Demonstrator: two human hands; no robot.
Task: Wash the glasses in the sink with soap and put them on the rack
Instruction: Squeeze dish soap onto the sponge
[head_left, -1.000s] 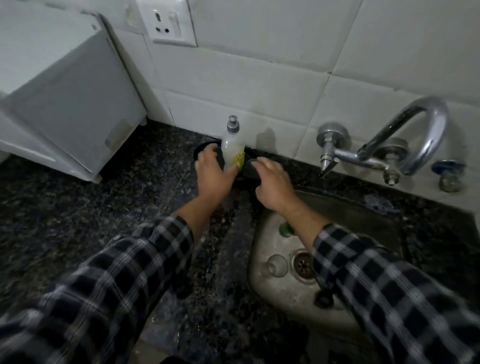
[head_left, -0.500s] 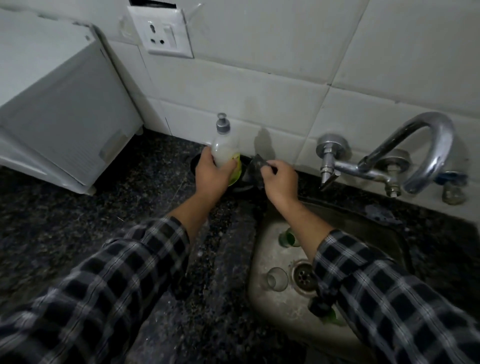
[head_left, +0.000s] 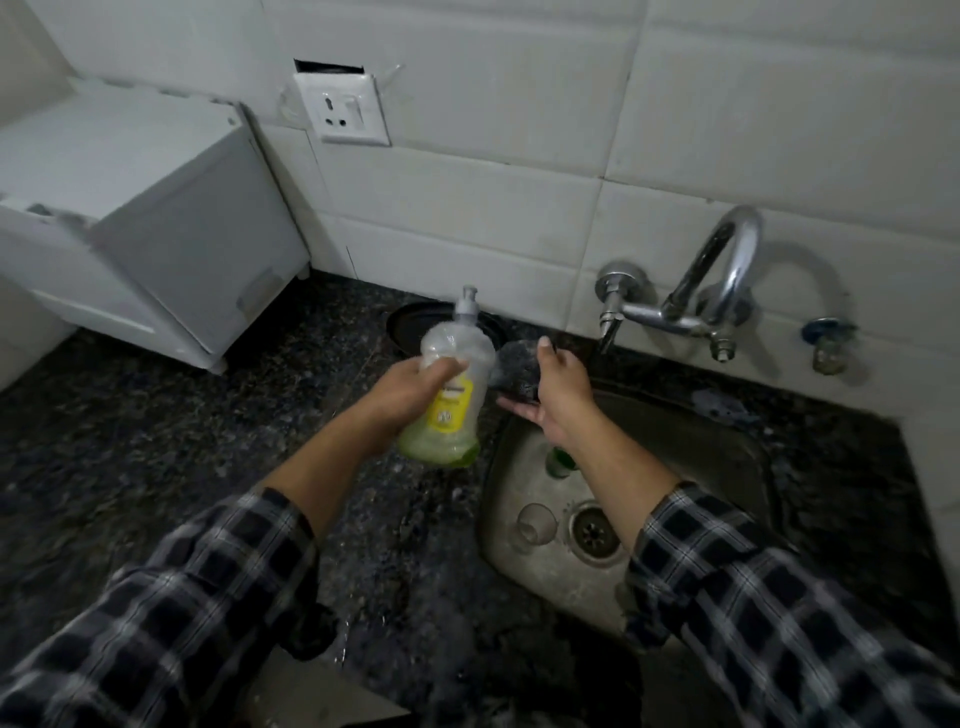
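My left hand (head_left: 410, 396) grips the soap bottle (head_left: 456, 400) above the worktop (head_left: 156, 441). My right hand (head_left: 562, 397) clutches a dark scrubber (head_left: 515, 370) over the sink (head_left: 701, 452).

Left of the dull steel sink (head_left: 691, 457): clear soap bottle (head_left: 452, 395), yellow label, green liquid; black speckled desk (head_left: 156, 415). Above the sink: dark grey scrubber (head_left: 514, 371), white tiles (head_left: 467, 208). Inside: green glass (head_left: 560, 462), clear glass (head_left: 535, 522).

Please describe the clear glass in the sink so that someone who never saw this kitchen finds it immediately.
Start at the steel sink under the wall tap. On its floor is the round drain; the clear glass sits just left of it. Unlike the green glass farther back, half hidden by the right forearm, it is colourless and fully in view.
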